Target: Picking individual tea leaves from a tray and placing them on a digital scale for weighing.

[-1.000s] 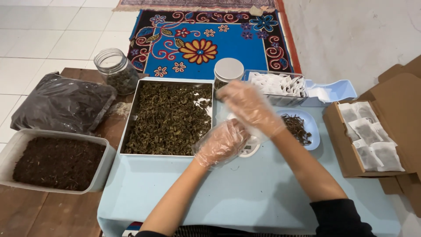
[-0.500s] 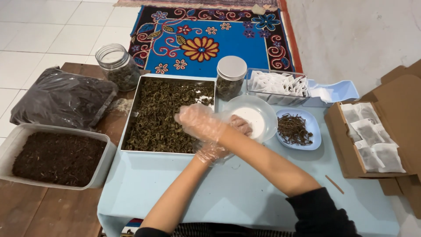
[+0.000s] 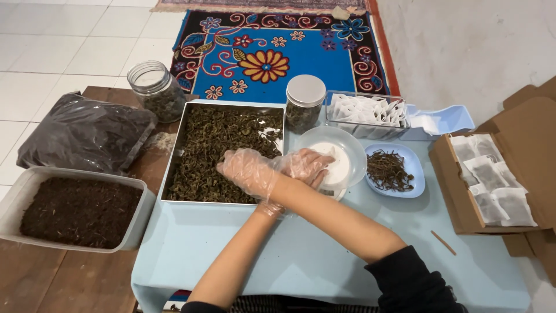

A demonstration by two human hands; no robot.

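Dried green-brown loose leaves (image 3: 214, 145) fill the shallow rectangular metal tray (image 3: 174, 169) at the left of the pale blue table cover (image 3: 301, 266).

1. Left edge. The clear plastic tub of dark crumbly material (image 3: 11, 197) and the black plastic bag (image 3: 81, 136) lie just beside the tray. Any leaves flicked leftward are likely to land in the tub and mix with its contents.
2. Open round glass jar (image 3: 153, 90). It stands lidless behind the tray's far left corner. A wide sweep of your forearm could tip it.
3. Your gloved right hand (image 3: 248, 171). It hangs over the tray's near right part with the fingers curled down onto the leaves. The view does not show whether a pinch is clenched inside. A loose pinch would shed leaves on the cover.
4. Crossed arms. Your right forearm lies over the left one. Lifting either arm abruptly may jolt the other.
5. Your gloved left hand (image 3: 306, 165). Its fingers rest at the near rim of the round white bowl (image 3: 347, 150). Whether they grasp anything cannot be told. Pressure on that rim could tilt the bowl.
6. Right side. The lidded glass jar (image 3: 305, 104) and the blue dish of dark strands (image 3: 414, 186) stand near the bowl. A shifted bowl would knock against them.
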